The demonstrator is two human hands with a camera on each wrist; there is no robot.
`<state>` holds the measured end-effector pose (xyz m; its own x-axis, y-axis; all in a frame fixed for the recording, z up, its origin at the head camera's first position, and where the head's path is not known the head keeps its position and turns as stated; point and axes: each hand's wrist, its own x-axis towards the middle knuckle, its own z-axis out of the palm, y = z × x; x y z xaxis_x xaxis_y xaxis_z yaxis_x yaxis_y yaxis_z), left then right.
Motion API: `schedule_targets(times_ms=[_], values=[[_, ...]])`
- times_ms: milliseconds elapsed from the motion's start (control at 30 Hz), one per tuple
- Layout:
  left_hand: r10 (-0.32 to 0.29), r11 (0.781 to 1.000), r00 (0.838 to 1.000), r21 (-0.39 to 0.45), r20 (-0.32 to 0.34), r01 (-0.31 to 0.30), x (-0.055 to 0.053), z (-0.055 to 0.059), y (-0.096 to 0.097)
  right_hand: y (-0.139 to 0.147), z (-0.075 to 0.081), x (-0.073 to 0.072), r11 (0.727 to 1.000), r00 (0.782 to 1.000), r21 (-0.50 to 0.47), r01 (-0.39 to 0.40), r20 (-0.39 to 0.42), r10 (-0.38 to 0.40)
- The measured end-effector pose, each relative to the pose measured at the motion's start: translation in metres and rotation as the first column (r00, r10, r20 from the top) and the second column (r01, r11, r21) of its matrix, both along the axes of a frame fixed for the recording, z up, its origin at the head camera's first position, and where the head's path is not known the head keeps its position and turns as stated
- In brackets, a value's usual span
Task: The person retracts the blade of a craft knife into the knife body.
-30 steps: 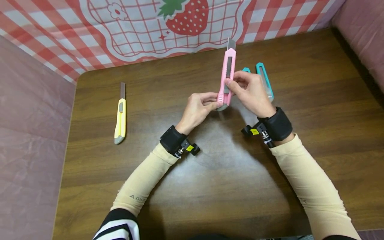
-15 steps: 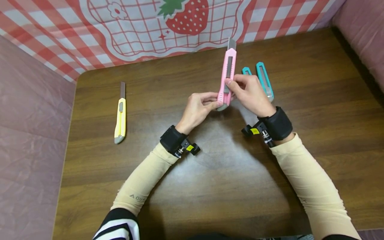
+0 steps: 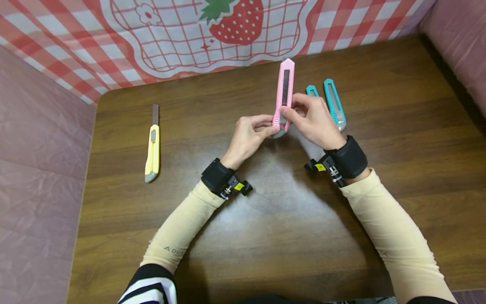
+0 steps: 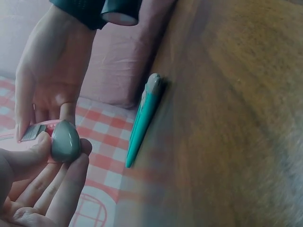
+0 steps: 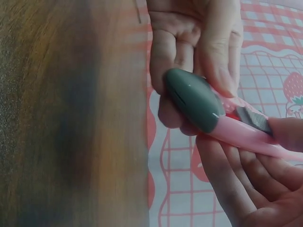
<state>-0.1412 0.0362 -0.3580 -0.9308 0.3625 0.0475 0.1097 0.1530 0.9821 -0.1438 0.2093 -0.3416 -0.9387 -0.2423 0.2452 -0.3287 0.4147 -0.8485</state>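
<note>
A pink utility knife (image 3: pixel 284 84) is held upright between both hands, only a sliver of blade showing at its tip. My left hand (image 3: pixel 248 137) pinches its lower end, next to the grey end cap (image 4: pixel 66 142). Higher up, my right hand (image 3: pixel 317 120) grips the body, thumb on the grey slider (image 5: pixel 254 119). Two teal utility knives lie behind the right hand: one (image 3: pixel 334 101) shows nearly whole, the other (image 3: pixel 312 90) only at its tip. Off to the left lies a yellow utility knife (image 3: pixel 153 152) with its blade extended.
The wooden table (image 3: pixel 243 236) runs under both arms. A red-and-white checked cloth with a strawberry print (image 3: pixel 243 23) hangs along the back edge. Pink fabric (image 3: pixel 459 46) borders the right side, and more covers the left.
The pink knife's blade has slid down into its body, from well extended to barely showing. My right thumb has moved down with the slider, and the knife has shifted slightly left.
</note>
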Motion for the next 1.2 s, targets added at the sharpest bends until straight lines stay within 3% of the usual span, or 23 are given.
schedule_targets(times_ms=[133,367,433,633,800,867,1033,1200], values=[[-0.010,1.000,1.000,0.001,-0.008,0.010,-0.001,0.002,0.000,-0.004,0.013,0.007,1.000,1.000,-0.016,0.018,0.006,-0.018],[-0.016,0.999,0.999,0.030,-0.033,0.017,-0.014,-0.026,0.000,-0.002,0.015,0.008,0.999,0.999,-0.033,0.024,-0.022,-0.024],[-0.013,0.999,0.999,0.029,-0.042,0.014,-0.015,-0.029,0.000,-0.002,0.015,0.008,0.999,0.999,-0.022,0.025,-0.025,-0.025],[0.008,0.999,0.998,0.045,-0.068,-0.005,-0.015,-0.029,0.000,-0.001,0.016,0.007,1.000,1.000,-0.015,0.012,0.002,-0.012],[0.023,0.999,0.998,0.027,-0.052,-0.022,-0.005,-0.005,-0.001,-0.002,0.017,0.006,1.000,0.999,-0.010,0.014,0.047,-0.013],[0.024,0.999,0.999,0.026,-0.042,-0.023,-0.004,-0.003,-0.002,-0.002,0.017,0.006,1.000,0.999,-0.013,0.015,0.053,-0.014],[0.023,0.998,0.999,0.053,-0.040,-0.021,-0.015,-0.026,-0.001,-0.002,0.018,0.007,1.000,0.999,-0.013,0.015,0.043,-0.014],[0.030,0.998,0.998,0.055,-0.056,-0.027,-0.015,-0.029,-0.002,-0.004,0.018,0.008,1.000,0.999,-0.005,0.028,0.029,-0.028]])
